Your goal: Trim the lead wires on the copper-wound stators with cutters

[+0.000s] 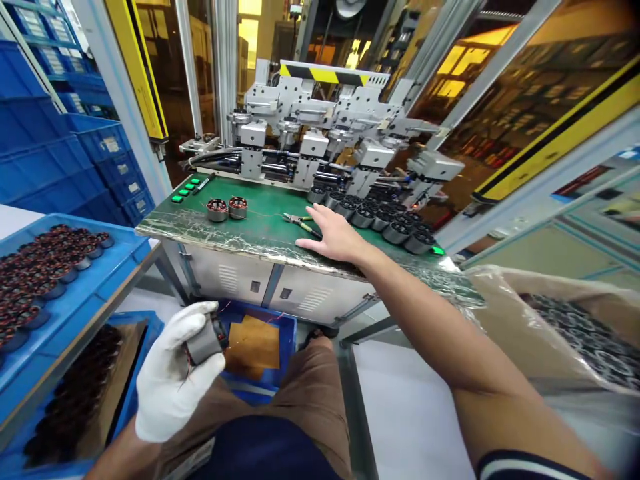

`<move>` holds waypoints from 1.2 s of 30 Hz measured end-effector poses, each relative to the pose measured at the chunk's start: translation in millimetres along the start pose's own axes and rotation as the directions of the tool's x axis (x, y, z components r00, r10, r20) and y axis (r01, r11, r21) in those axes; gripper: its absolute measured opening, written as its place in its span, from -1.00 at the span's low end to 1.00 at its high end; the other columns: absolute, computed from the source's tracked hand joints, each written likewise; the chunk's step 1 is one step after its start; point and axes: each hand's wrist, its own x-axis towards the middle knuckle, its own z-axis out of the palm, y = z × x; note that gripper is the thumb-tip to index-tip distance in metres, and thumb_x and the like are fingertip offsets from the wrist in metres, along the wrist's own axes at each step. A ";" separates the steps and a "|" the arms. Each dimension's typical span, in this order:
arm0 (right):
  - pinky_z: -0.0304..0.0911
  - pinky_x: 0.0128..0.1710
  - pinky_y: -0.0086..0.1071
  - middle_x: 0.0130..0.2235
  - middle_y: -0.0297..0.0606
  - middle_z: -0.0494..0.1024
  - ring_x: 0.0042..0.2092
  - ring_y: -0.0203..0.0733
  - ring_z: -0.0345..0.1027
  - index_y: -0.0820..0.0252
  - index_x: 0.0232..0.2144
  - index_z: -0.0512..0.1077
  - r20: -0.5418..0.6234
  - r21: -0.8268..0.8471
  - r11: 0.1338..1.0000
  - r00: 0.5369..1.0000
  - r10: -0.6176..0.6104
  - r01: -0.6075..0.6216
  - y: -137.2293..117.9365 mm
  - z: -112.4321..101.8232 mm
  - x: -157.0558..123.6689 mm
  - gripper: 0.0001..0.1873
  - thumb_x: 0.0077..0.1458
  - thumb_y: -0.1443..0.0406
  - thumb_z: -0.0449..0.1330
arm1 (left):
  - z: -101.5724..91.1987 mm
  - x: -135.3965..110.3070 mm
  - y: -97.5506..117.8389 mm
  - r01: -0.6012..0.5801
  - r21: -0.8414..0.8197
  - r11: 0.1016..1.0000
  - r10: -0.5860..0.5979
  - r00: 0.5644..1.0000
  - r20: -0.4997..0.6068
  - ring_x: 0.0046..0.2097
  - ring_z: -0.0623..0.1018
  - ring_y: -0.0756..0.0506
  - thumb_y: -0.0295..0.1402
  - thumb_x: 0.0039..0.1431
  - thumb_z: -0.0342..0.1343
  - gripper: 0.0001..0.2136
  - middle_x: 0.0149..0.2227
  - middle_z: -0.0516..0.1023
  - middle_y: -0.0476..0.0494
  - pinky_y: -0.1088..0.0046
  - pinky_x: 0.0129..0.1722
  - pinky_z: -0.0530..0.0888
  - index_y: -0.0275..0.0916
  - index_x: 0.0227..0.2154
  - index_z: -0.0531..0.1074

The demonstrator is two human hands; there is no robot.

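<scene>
My left hand [173,377], in a white glove, is closed round a grey motor stator [206,340] with thin wires trailing from it, held low over my lap. My bare right hand [333,235] is stretched out to the green worktop [260,227], fingers spread and flat, touching or just above the handles of small green-handled pliers [300,221]. Right of that hand stands a cluster of grey wound stators [387,217]. Two stators with copper windings [227,209] stand apart on the left of the worktop.
A grey winding machine [325,133] fills the back of the bench. A blue tray of copper-wound stators [45,273] sits at my left, another blue crate [70,400] below it. A plastic-lined bag of grey parts [580,333] is at right. Green buttons [187,189] line the left edge.
</scene>
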 end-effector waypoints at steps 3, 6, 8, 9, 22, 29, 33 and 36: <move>0.11 0.23 0.22 0.22 0.37 0.29 0.30 0.32 0.16 0.54 0.18 0.34 0.077 -0.076 0.997 0.997 0.016 -0.010 4.2 4.2 -5.3 -0.24 0.25 -0.06 0.15 | -3.5 -0.6 -2.6 0.044 0.022 0.999 -0.043 0.998 -0.041 0.18 0.53 -0.09 -0.68 0.05 0.25 -0.44 0.16 0.51 -0.15 0.49 0.12 0.53 -0.12 0.12 0.44; 0.23 0.19 0.13 0.16 0.25 0.38 0.18 0.27 0.32 0.46 0.16 0.38 0.126 -0.074 0.996 0.991 -0.048 0.058 -5.1 -4.2 -24.0 -0.33 0.25 -0.01 0.21 | -7.2 0.0 -5.1 0.073 0.042 0.996 -0.069 0.993 -0.095 0.15 0.55 -0.13 -0.65 0.06 0.27 -0.47 0.13 0.54 -0.18 0.42 0.09 0.56 -0.13 0.09 0.45; 0.36 0.10 0.06 0.11 0.18 0.41 0.08 0.21 0.38 0.42 0.18 0.34 0.142 -0.080 0.986 0.981 -0.132 0.145 -14.8 -10.2 -41.6 -0.35 0.20 0.07 0.27 | -8.0 1.4 -6.5 0.077 0.044 0.996 -0.072 0.991 -0.111 0.14 0.56 -0.17 -0.61 0.06 0.28 -0.50 0.11 0.55 -0.22 0.35 0.08 0.58 -0.15 0.07 0.46; 0.40 0.05 0.05 0.09 0.16 0.41 0.05 0.20 0.39 0.41 0.20 0.31 0.133 -0.094 0.976 0.974 -0.185 0.198 -21.4 -11.5 -52.1 -0.36 0.20 0.13 0.26 | -7.7 2.2 -7.2 0.077 0.043 0.996 -0.072 0.991 -0.113 0.14 0.56 -0.19 -0.60 0.06 0.29 -0.52 0.11 0.55 -0.25 0.32 0.07 0.59 -0.16 0.06 0.46; 0.36 0.13 -0.18 0.09 0.03 0.39 0.12 -0.05 0.33 0.24 0.32 0.08 -0.015 0.817 0.562 0.979 -0.205 0.130 -175.0 35.4 -173.7 -0.27 0.11 0.46 0.12 | 7.4 6.1 -5.4 0.069 -0.029 0.997 -0.069 0.998 -0.003 0.13 0.55 -0.20 -0.57 0.03 0.33 -0.48 0.11 0.52 -0.27 0.25 0.09 0.56 -0.15 0.09 0.45; 0.43 -0.02 -0.23 -0.02 -0.01 0.43 -0.02 -0.09 0.39 0.24 0.33 0.12 -0.098 0.840 0.505 0.972 -0.216 0.197 -179.7 35.2 -163.5 -0.27 0.09 0.47 0.09 | 10.0 5.9 -1.5 0.052 -0.017 0.999 -0.051 0.998 0.033 0.12 0.55 -0.21 -0.56 0.03 0.33 -0.47 0.10 0.53 -0.27 0.23 0.07 0.57 -0.15 0.09 0.45; 0.39 -0.30 -0.35 -0.26 -0.16 0.47 -0.28 -0.19 0.37 0.22 0.28 0.20 -0.108 0.872 0.454 0.978 -0.181 0.181 -181.4 35.9 -166.7 -0.33 0.10 0.49 0.05 | 9.3 5.0 -1.4 0.046 -0.010 0.999 -0.045 0.997 0.063 0.12 0.55 -0.21 -0.55 0.04 0.33 -0.46 0.10 0.53 -0.28 0.22 0.05 0.58 -0.13 0.11 0.44; 0.36 -0.31 -0.37 -0.31 -0.21 0.45 -0.32 -0.23 0.33 0.20 0.21 0.27 -0.018 0.917 0.391 0.987 -0.157 0.079 -180.7 31.5 -165.8 -0.42 0.13 0.47 0.04 | 6.8 3.2 -1.6 0.041 -0.022 0.999 -0.039 0.993 0.109 0.13 0.54 -0.21 -0.54 0.05 0.33 -0.45 0.10 0.52 -0.29 0.22 0.07 0.57 -0.12 0.13 0.42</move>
